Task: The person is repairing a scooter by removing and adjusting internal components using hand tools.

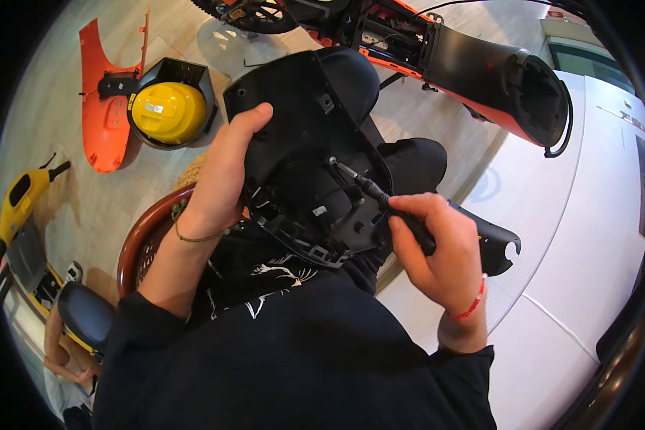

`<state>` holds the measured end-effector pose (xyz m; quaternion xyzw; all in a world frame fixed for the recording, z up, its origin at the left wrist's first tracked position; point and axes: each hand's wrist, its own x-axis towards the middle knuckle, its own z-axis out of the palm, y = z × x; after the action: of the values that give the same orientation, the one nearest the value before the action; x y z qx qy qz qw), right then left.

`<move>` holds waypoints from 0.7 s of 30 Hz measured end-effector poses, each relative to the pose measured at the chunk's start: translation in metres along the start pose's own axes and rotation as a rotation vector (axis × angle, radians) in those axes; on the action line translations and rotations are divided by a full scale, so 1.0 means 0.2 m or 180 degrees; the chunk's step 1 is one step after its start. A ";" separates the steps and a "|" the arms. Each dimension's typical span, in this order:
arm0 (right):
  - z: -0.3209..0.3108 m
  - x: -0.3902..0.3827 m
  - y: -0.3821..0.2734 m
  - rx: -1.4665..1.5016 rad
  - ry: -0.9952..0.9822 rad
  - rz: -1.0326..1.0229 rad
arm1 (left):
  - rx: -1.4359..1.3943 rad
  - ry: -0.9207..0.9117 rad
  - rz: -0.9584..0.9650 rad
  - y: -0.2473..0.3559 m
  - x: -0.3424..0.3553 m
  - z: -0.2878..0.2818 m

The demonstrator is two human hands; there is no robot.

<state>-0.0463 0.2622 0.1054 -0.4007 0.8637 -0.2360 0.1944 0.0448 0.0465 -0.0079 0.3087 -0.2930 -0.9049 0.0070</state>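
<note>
Yellow machine [23, 195]: I have it toward the left edge of the floor [50, 93], its black handle slanting upward.
Co-worker's hand [86, 375]: below the machine, beside a dark padded seat [86, 315].
Orange panel [106, 127]: on the floor, a small black part [115, 86] lying across its middle.
Yellow dome [166, 113]: set in a black angular-rimmed holder [186, 73], just right of the panel.
Left hand [222, 161]: I grip the black shell [294, 132] by its left edge, thumb on the inner face, fingers mostly hidden.
Black shell: held above the lap, hollow side up to me.
Slim tool [371, 188]: its silver tip is over the shell's inside; I can't tell whether they touch.
Right hand [437, 236]: closed around the tool's black handle, over the shell's lower right edge.
Black-and-orange vehicle [451, 61]: beyond the shell, toward upper right.
</note>
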 end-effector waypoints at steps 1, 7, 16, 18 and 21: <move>-0.02 0.02 0.01 -0.0015 -0.0093 -0.0028 | 0.0063 -0.0018 0.0066 0.00 0.00 0.00; -0.04 0.17 0.06 -0.0041 -0.0440 -0.0459 | 0.0258 0.0038 0.0355 -0.03 0.08 -0.09; 0.00 0.42 0.12 -0.1464 -0.1203 -0.2201 | -0.0024 0.0352 0.0124 -0.03 0.27 -0.22; -0.01 0.49 0.13 -0.1509 -0.1242 -0.2364 | 0.0009 0.0351 0.0069 -0.02 0.29 -0.20; -0.01 0.60 0.16 -0.0956 -0.1126 -0.1890 | 0.0252 0.0410 -0.0062 -0.01 0.32 -0.17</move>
<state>-0.1387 0.1866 0.0711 -0.6923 0.6879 -0.0800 0.2027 0.0124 0.0188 -0.0658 0.3692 -0.3245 -0.8708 0.0049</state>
